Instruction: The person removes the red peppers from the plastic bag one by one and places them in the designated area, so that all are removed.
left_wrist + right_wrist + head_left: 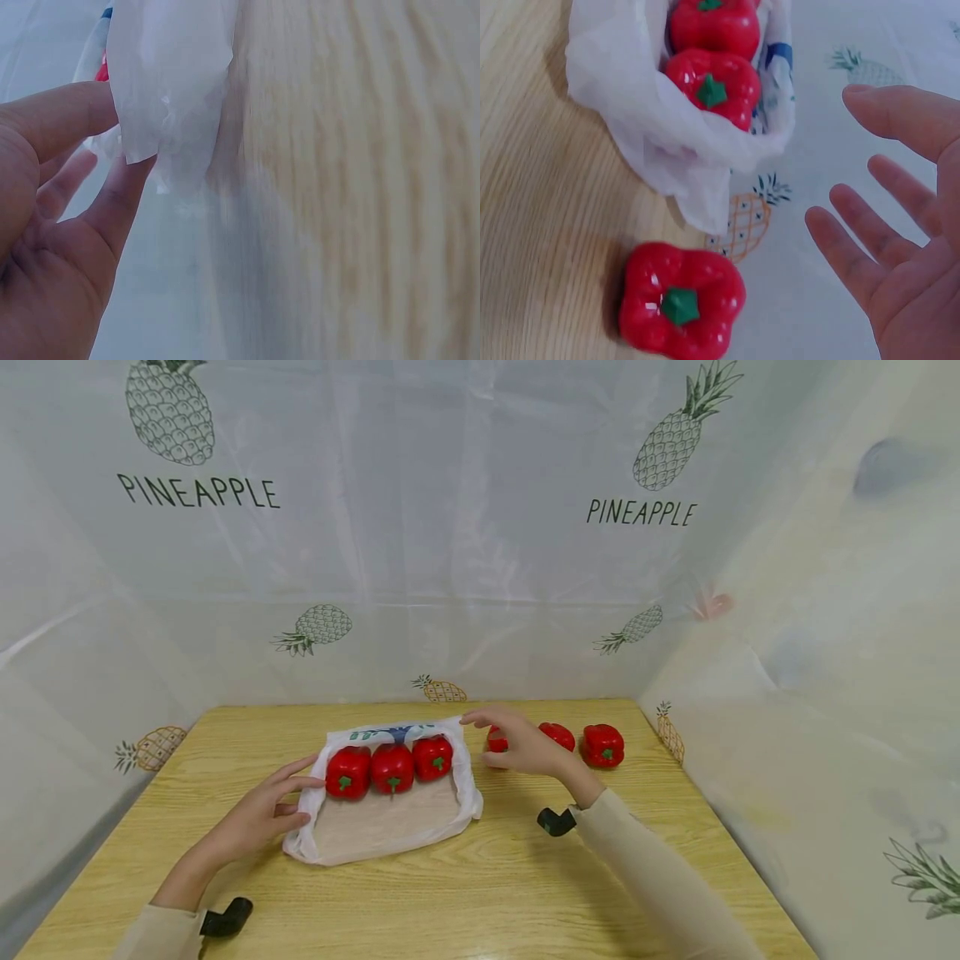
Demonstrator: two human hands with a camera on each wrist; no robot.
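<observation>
A shallow container lined with a white plastic bag (427, 837) holds three red bell peppers (349, 773) in a row along its far side. My left hand (258, 814) is at the container's left rim, fingers extended and spread. In the left wrist view, its thumb and a finger touch the plastic's edge, apart from each other. My right hand (525, 745) is just past the right rim, fingers spread and holding nothing. Beside it a loose red pepper (681, 300) sits on the table, partly hidden by the hand in the head view.
Two more red peppers, a middle one (557, 735) and an outer one (603, 746), sit at the back right of the wooden table (420, 910). A pale curtain (465, 543) printed with pineapples hangs behind the table and along both sides.
</observation>
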